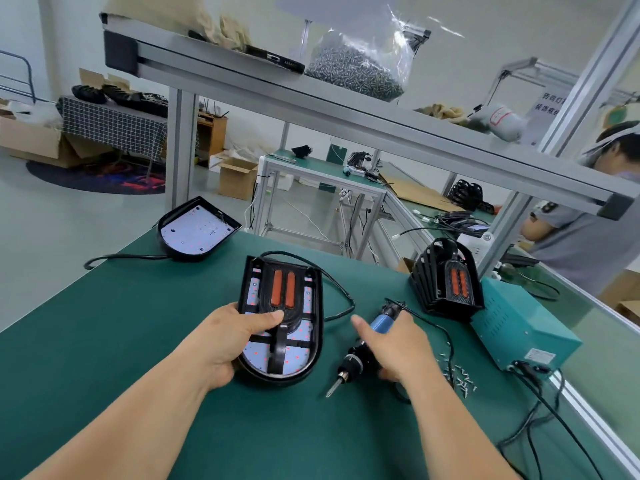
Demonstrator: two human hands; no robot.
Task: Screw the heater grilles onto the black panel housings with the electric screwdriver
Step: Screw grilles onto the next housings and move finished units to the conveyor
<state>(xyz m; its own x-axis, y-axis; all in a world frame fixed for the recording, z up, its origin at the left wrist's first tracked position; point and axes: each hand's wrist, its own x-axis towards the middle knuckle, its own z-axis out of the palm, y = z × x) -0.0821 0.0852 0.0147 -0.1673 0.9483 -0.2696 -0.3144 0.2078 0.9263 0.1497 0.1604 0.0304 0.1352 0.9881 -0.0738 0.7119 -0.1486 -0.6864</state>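
A black panel housing (317, 327) lies on the green table with a black heater grille (282, 296) and two orange elements set in it. My left hand (227, 337) grips the housing's left edge, thumb lying over the grille. My right hand (394, 344) holds the blue and black electric screwdriver (356, 358), its bit pointing down-left just above the mat, right of the housing. Loose screws (462, 375) lie scattered by my right wrist.
Another housing (197, 230) with a white board sits at the table's far left corner. A stack of assembled units (446, 278) stands beside the teal power supply (519, 323) at the right. Cables trail across the mat. A person works at the right edge.
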